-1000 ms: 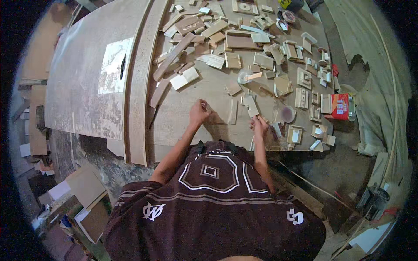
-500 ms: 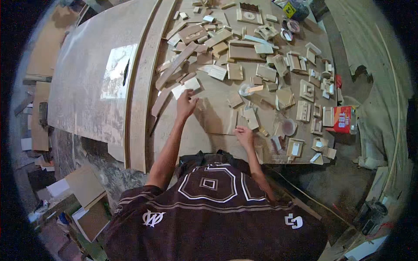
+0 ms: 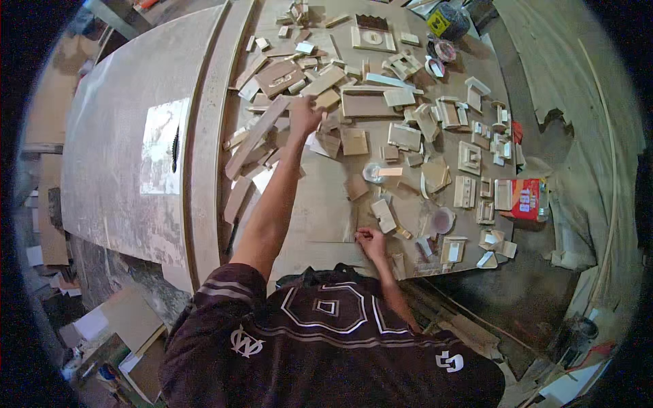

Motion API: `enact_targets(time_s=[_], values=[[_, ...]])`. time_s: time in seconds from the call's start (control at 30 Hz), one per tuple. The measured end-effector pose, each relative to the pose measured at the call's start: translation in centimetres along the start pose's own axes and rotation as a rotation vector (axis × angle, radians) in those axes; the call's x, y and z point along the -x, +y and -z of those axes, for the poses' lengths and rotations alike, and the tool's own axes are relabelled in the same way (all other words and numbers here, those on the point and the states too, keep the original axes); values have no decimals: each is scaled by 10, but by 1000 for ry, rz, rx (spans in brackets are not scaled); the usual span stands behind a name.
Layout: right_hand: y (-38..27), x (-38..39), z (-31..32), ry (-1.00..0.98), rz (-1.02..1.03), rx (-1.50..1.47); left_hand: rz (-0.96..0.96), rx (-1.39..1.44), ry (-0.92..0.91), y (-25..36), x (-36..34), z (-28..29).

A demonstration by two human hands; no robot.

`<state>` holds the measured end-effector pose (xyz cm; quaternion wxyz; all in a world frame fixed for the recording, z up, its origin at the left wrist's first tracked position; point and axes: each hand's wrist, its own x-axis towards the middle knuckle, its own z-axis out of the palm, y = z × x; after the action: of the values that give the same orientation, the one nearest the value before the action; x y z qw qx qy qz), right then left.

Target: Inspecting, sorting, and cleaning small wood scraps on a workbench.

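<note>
My left hand (image 3: 305, 115) reaches far forward over a heap of wood offcuts, its fingers bent downward and the thumb apart. Beside its fingertips lies a yellowish wood block (image 3: 328, 100), and a long wooden strip (image 3: 257, 137) slants to its left. Close to the front edge of the table, my right hand (image 3: 371, 243) is closed with fingertips pinched together. What it holds, if anything, is too small to make out. Just beyond it sits a pale wood piece (image 3: 383, 215). A square wood block (image 3: 354, 142) stands between the two hands, farther back.
Small wooden assemblies (image 3: 469, 157) line the table's right side. A clear cup (image 3: 373, 173), a round dish (image 3: 442, 220) and a red container (image 3: 527, 198) stand among them. On the left is a large panel (image 3: 122, 122) with a white sheet (image 3: 163, 146) on it.
My left hand has moved forward from the white pieces into the heap of offcuts. My right hand stays near the front edge, still closed. The whole view has shifted slightly.
</note>
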<state>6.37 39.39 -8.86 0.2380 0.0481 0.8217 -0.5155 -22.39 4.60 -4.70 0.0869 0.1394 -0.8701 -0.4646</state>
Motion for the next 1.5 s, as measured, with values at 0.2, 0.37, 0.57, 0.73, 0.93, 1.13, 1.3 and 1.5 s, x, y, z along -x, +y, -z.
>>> enact_targets(time_s=[0.2, 0.37, 0.57, 0.73, 0.93, 1.13, 1.3, 1.5], values=[[17, -7, 4, -7, -26, 99, -169, -451, -88, -1, -32, -29], [0, -6, 3, 57, -66, 31, -243, -541, 165, 4, -24, -39], [3, -12, -1, 58, -132, 37, -205, -558, 113, -3, -40, -34], [-3, -14, 1, 18, -211, -189, -123, -435, 74, 8, -38, -21], [16, -13, -1, 78, -124, -42, 170, -473, -183, 25, -68, 0], [-21, -12, 9, 76, -158, 120, -35, -519, -164, 27, -148, -8], [5, -18, 9, -72, -202, -144, -167, -506, -83, 22, -199, -57], [-4, -20, 10, -64, -245, -162, -86, -816, -27, 13, -237, -78]])
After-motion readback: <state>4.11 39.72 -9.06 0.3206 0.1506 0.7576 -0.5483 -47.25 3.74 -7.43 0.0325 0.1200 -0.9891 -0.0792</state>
